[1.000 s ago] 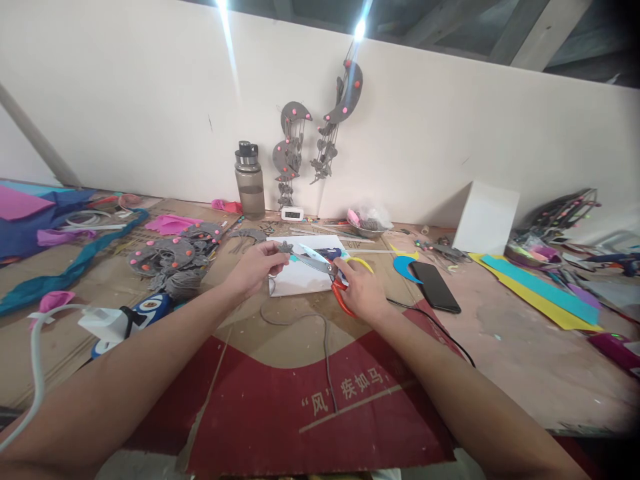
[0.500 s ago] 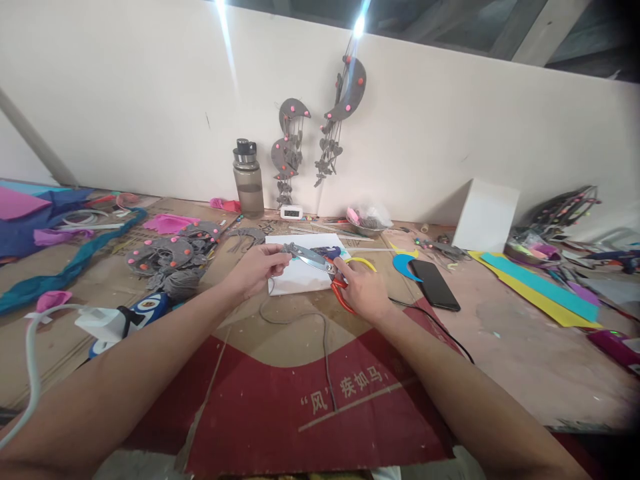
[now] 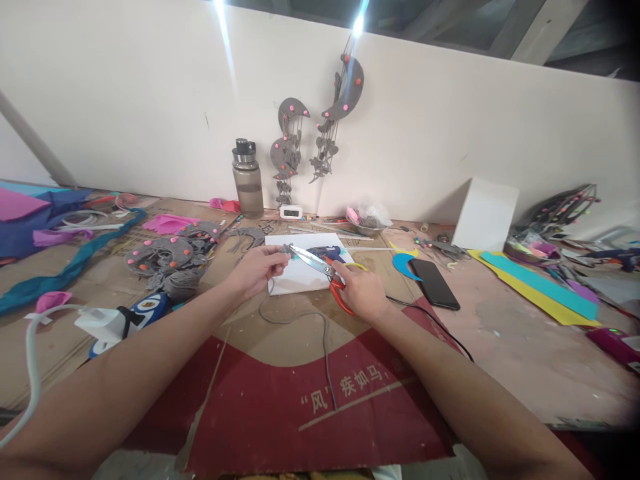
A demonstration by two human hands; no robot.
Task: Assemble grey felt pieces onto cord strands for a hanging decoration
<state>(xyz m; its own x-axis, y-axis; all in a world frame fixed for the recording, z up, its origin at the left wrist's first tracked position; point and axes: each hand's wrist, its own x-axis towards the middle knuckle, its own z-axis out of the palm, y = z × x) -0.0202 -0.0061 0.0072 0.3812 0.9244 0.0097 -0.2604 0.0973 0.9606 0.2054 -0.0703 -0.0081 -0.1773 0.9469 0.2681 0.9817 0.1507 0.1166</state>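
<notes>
My left hand (image 3: 263, 272) pinches a small grey piece (image 3: 287, 249) between thumb and fingertips; its exact shape is too small to make out. A grey yarn (image 3: 295, 321) hangs below that hand and curves across the cardboard towards me. In my right hand (image 3: 364, 291) are scissors (image 3: 314, 263) with red and yellow handles. Their blade tips point left and touch or nearly touch the grey piece. Beneath both hands lies a white sheet (image 3: 290, 285), with a dark blue object (image 3: 325, 253) on it, partly hidden by the scissors.
Red-printed cardboard (image 3: 260, 407) covers the near table. A black phone (image 3: 436, 285) and a blue paper crescent (image 3: 404, 265) lie to the right. Decorated grey crescents (image 3: 167, 257) and a power strip (image 3: 150, 308) are leftward. A bottle (image 3: 249, 183) stands behind, near hanging grey moon ornaments (image 3: 290, 157).
The scissor blades have turned slightly and closed up somewhat near the grey piece, and the yellow handle has drawn nearer my right hand. My left hand has hardly moved.
</notes>
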